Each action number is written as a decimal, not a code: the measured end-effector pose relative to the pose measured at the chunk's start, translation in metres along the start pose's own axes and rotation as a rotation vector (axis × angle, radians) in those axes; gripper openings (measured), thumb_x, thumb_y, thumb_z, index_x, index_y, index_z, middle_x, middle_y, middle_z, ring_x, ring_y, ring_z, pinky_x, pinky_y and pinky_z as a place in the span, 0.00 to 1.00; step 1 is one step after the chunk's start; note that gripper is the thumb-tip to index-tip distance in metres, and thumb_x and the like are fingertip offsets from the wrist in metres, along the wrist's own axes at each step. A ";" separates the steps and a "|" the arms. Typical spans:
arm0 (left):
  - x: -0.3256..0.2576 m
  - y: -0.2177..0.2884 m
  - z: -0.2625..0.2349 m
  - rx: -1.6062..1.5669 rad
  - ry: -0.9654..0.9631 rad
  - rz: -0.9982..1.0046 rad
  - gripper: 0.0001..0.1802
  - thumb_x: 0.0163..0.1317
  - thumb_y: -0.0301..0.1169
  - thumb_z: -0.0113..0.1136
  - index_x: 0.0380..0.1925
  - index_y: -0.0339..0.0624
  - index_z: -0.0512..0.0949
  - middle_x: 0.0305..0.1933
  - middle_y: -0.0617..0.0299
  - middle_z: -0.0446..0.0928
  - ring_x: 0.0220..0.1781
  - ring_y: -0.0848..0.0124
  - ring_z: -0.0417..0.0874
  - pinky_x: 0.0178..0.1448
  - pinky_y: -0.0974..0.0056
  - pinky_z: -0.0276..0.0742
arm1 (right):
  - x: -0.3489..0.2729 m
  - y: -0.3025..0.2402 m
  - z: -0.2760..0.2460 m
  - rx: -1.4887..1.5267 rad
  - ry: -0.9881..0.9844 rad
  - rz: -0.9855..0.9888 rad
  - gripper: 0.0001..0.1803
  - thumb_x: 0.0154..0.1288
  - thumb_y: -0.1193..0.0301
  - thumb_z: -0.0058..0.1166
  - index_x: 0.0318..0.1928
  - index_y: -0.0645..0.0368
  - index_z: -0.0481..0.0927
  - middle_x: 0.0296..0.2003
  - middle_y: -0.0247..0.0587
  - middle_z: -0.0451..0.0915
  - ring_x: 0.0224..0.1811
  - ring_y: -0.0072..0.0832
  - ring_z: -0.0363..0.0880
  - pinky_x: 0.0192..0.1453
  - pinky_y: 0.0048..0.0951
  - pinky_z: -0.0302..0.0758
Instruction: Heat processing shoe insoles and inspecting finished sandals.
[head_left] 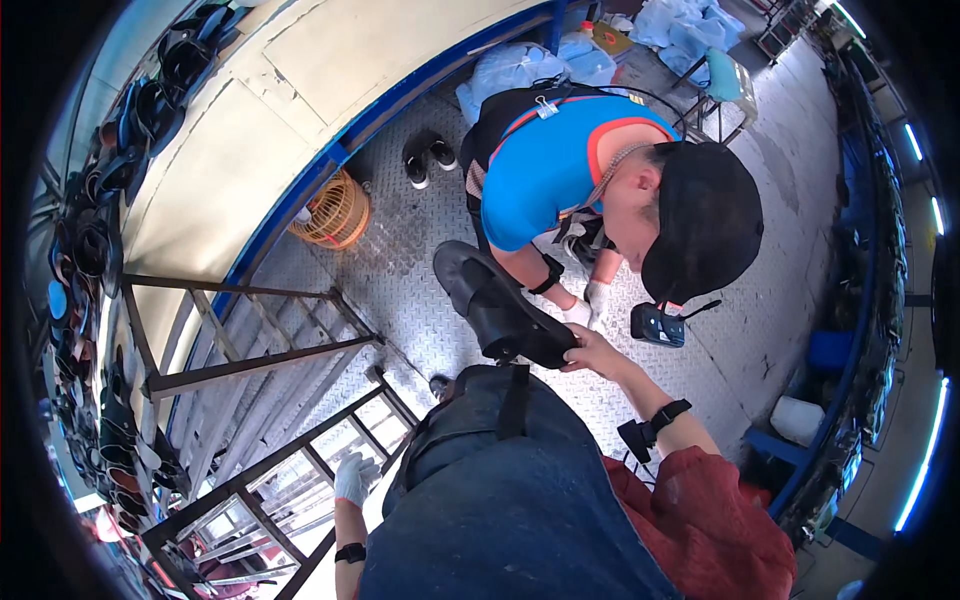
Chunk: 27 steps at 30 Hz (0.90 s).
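Note:
My right hand (597,353), bare, has its thumb and fingers closed on the edge of a black shoe (490,300). The shoe is held in front of my dark blue apron (480,500), its rounded toe toward the far left. To the lower left hangs my left hand (356,478) in a white glove. Its fingers are spread and hold nothing, beside a rusty metal rack frame (255,510). Just ahead, a co-worker (575,180) in a blue top and black cap bends down, white-gloved hands (585,310) low near the shoe.
A small black device with an antenna (660,325) is right of the co-worker's hands. On the patterned metal floor stand a wicker basket (335,212) and a pair of black shoes (430,160). Dark shoes line a shelf (95,250) at the left. A stool (728,85) stands far right.

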<state>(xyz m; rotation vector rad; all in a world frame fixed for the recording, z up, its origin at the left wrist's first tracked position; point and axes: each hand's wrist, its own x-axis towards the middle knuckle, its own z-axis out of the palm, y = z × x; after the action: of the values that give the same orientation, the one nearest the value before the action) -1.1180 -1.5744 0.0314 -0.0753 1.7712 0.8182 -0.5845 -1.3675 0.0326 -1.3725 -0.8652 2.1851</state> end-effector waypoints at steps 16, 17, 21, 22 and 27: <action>-0.012 0.008 0.010 -0.052 -0.058 0.079 0.17 0.66 0.29 0.49 0.52 0.32 0.68 0.36 0.46 0.79 0.32 0.53 0.85 0.35 0.52 0.84 | 0.000 0.024 -0.019 0.605 -0.183 0.245 0.39 0.51 0.80 0.45 0.68 0.51 0.59 0.50 0.46 0.79 0.48 0.41 0.82 0.48 0.55 0.81; -0.012 0.007 0.010 -0.049 -0.055 0.079 0.17 0.66 0.28 0.50 0.53 0.32 0.67 0.36 0.46 0.79 0.32 0.53 0.84 0.34 0.52 0.84 | 0.000 0.022 -0.018 0.606 -0.182 0.245 0.39 0.51 0.80 0.45 0.68 0.51 0.59 0.50 0.46 0.79 0.48 0.41 0.82 0.48 0.55 0.81; -0.014 0.005 0.009 -0.056 -0.060 0.079 0.17 0.65 0.28 0.51 0.52 0.33 0.67 0.36 0.46 0.79 0.32 0.54 0.84 0.34 0.53 0.84 | -0.003 0.013 -0.009 0.585 -0.123 0.264 0.39 0.50 0.80 0.43 0.68 0.52 0.61 0.49 0.47 0.79 0.47 0.43 0.82 0.49 0.56 0.80; -0.014 0.006 0.010 -0.055 -0.063 0.079 0.17 0.65 0.28 0.51 0.52 0.33 0.67 0.36 0.46 0.79 0.32 0.54 0.84 0.34 0.53 0.84 | -0.002 0.014 -0.009 0.591 -0.122 0.262 0.40 0.49 0.81 0.43 0.68 0.52 0.61 0.50 0.48 0.78 0.47 0.44 0.82 0.49 0.56 0.80; -0.016 0.010 0.014 -0.015 -0.055 0.071 0.15 0.66 0.29 0.49 0.51 0.37 0.67 0.38 0.47 0.77 0.33 0.57 0.83 0.35 0.55 0.83 | 0.003 0.017 -0.010 0.603 -0.205 0.233 0.39 0.51 0.81 0.43 0.69 0.52 0.59 0.54 0.48 0.76 0.53 0.43 0.79 0.54 0.57 0.77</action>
<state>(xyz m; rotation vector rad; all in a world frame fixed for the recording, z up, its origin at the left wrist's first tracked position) -1.1051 -1.5647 0.0478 0.0009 1.7239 0.8764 -0.5776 -1.3749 0.0155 -0.9959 -0.0705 2.5035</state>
